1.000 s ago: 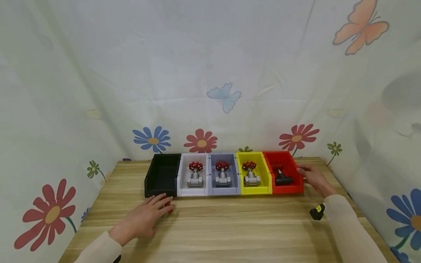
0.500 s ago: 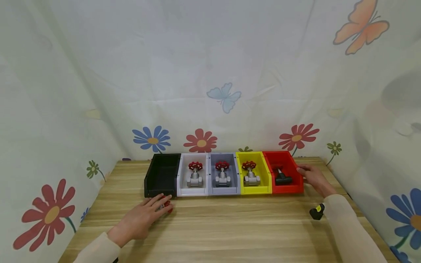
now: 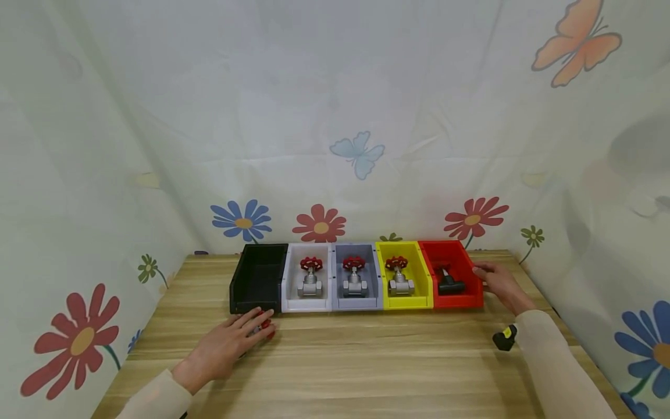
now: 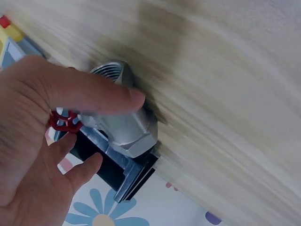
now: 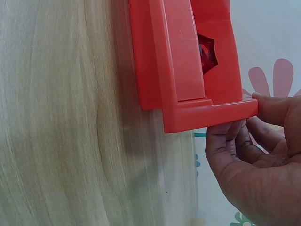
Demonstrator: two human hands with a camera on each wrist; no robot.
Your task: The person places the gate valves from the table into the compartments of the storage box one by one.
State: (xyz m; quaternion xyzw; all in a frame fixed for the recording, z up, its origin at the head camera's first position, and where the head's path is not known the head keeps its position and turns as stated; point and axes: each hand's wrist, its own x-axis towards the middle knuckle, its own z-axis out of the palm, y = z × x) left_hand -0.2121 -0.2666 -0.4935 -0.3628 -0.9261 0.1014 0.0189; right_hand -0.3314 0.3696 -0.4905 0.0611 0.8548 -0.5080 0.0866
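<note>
My left hand (image 3: 222, 346) grips a metal gate valve (image 4: 129, 129) with a red handwheel (image 4: 66, 121), on the wooden table before the black bin (image 3: 256, 307). The thumb (image 4: 94, 94) lies across the hex-ended body; the head view shows only part of the wheel, the fingers hiding the rest. My right hand (image 3: 503, 288) pinches the side wall of the red bin (image 5: 183, 61), thumb over the rim and fingers outside. Inside that bin lies a black-bodied valve (image 3: 450, 285) with a dark red handle.
White (image 3: 306, 305), grey (image 3: 357, 304) and yellow (image 3: 408, 302) bins stand between the black and red ones, each holding a metal valve with a red handwheel. A small black object with a yellow mark (image 3: 505, 337) is beside the right sleeve. Printed cloth (image 3: 335, 192) hangs behind the table.
My left hand has shifted slightly left with the valve, and more of the red handwheel shows between its fingers. The right hand and the bins look unmoved.
</note>
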